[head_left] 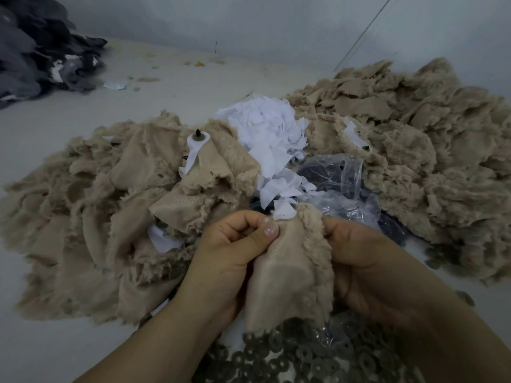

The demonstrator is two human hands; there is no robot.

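Dark ring washers (276, 355) lie scattered on the bench (166, 87) at the bottom edge of the head view, partly under both forearms. Just above them, a beige plush piece (290, 272) is held up between the two hands, smooth backing toward the camera and furry pile along its right edge. The left grip (235, 244) is clenched on the upper left corner of the piece, thumb pressed against the backing and fingers curled. The right grip (367, 261) grasps the furry right edge, its fingertips hidden behind the cloth. A small white patch (283, 210) sticks up at the top of the piece, between the two hands.

Behind the hands lies a clear plastic bag (340, 183) with dark contents, touching a heap of white scraps (265, 128). A pile of beige plush (83, 203) spreads to the left, and on it one piece shows a white patch with a dark peg (197, 132) standing up. A larger beige pile (428, 134) fills the right side. Dark grey cloth (36, 51) is heaped in the far left corner, well apart from the rest.
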